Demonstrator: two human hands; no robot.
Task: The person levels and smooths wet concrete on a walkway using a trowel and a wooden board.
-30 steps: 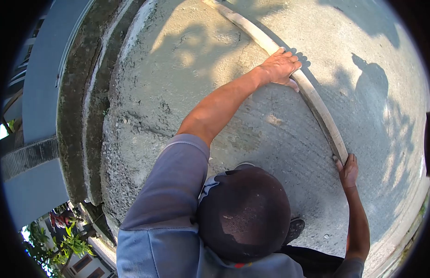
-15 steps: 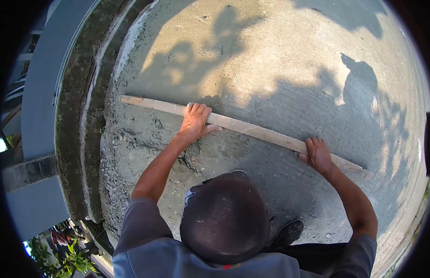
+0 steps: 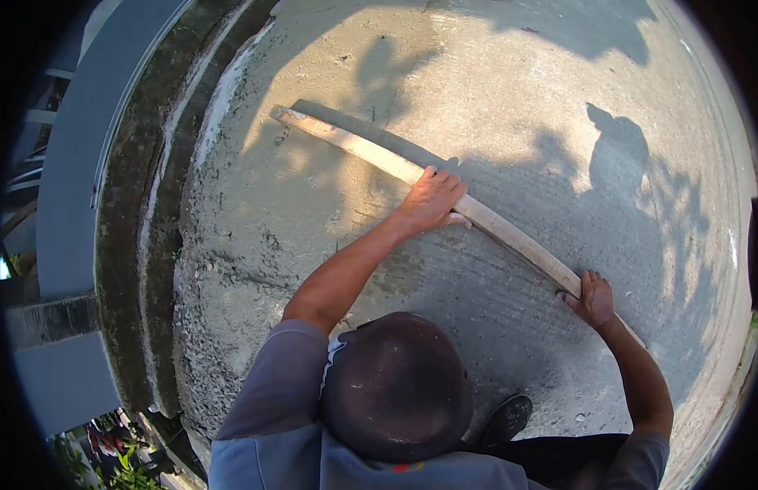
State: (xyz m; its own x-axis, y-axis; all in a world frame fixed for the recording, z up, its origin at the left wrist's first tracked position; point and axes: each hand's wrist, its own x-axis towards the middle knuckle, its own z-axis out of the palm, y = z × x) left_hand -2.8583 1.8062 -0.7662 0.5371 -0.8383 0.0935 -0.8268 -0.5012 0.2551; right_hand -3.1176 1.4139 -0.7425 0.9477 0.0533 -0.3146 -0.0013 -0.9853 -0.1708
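A long pale wooden board (image 3: 518,239) slants over the wet grey concrete (image 3: 477,286), its left end farther up than its right. My left hand (image 3: 432,200) is wrapped over the board near its middle, fingers over the far edge and thumb on the near side. Close to the board's right end, my right hand (image 3: 591,299) grips it the same way. A dark shadow strip runs along the far side of the board's left part.
A dark helmet (image 3: 395,388) and a dark shoe (image 3: 508,418) show below the board. Rough gravelly concrete borders a mossy stepped kerb (image 3: 126,245) on the left. Beyond it stand a grey surface (image 3: 69,196) and green plants (image 3: 122,474).
The board's left end has swung up and to the right, making its slant steeper. My left hand has moved right and slightly up with it; my right hand has shifted right and down.
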